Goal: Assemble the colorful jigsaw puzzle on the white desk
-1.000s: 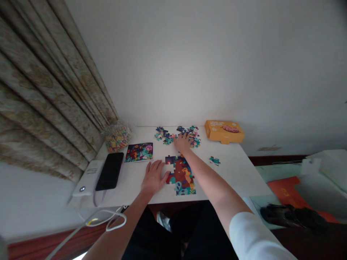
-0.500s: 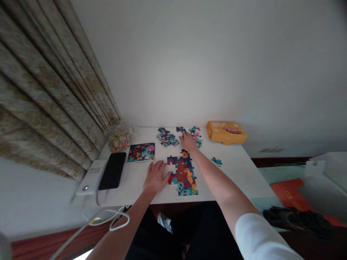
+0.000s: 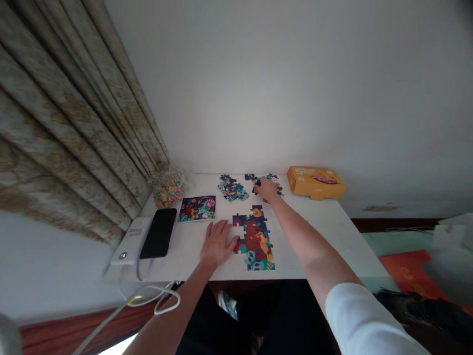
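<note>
My left hand [image 3: 217,244] lies flat on the table with its fingers apart. Its thumb rests at the left edge of a partly joined jigsaw puzzle [image 3: 254,236] showing a brown bear and leaves; a gap shows in the puzzle's left side. My right hand [image 3: 266,189] reaches to the back of the table, fingers closed in a pinch at a dark puzzle piece [image 3: 255,188]. Loose puzzle pieces [image 3: 273,176] lie around and partly under that hand. Left of them is a second heap of loose pieces [image 3: 232,190]. A picture card [image 3: 197,208] of the colourful scene lies beyond my left hand.
A yellow box [image 3: 317,182] stands at the back right. On the left are a black phone [image 3: 158,233], a white box [image 3: 131,240] and a clear bag of colourful bits [image 3: 169,190]. A white cable [image 3: 166,298] hangs by the front left edge. Curtains [image 3: 81,113] flank the table.
My right hand has shifted slightly right within the loose pieces, and its fingers have drawn together. My left hand stays by the puzzle. The whole view has moved slightly.
</note>
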Available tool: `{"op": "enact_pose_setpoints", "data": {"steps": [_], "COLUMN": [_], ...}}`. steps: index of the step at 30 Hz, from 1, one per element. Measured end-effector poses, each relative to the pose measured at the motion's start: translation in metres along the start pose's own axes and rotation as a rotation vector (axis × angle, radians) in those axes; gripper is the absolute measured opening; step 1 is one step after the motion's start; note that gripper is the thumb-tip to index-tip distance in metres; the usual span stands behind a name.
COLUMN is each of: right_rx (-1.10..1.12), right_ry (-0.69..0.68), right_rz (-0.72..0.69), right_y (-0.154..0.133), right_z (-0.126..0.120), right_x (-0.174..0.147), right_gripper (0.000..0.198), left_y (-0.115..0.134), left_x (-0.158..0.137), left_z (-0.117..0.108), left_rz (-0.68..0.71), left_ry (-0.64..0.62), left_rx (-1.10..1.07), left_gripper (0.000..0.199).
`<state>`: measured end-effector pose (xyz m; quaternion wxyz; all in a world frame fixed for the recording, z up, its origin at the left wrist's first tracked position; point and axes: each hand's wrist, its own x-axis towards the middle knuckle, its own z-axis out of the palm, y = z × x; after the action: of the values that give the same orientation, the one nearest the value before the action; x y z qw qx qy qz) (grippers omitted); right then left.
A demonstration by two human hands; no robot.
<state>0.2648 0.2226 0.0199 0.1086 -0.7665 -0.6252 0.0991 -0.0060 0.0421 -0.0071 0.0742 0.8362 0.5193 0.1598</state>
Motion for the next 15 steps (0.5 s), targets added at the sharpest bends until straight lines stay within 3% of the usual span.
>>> {"op": "enact_pose_setpoints", "data": {"steps": [9,15], "right_rx": [0.092,0.095], "right_ry": [-0.022,-0.026], "right_rz": [0.054,0.013], "right_y": [0.01,0.011], "right_z": [0.013,0.021], "right_x": [0.033,0.041], "right_gripper": [0.057,0.045], "left_y": [0.001,0.002], "left_x": [0.0,0.0], "left_z": [-0.002,-0.003], "left_rz": [-0.003,-0.01], "left_ry": [0.004,0.006], "left_rx": [-0.023,-0.024], "left_gripper": [0.039,0.039]}}
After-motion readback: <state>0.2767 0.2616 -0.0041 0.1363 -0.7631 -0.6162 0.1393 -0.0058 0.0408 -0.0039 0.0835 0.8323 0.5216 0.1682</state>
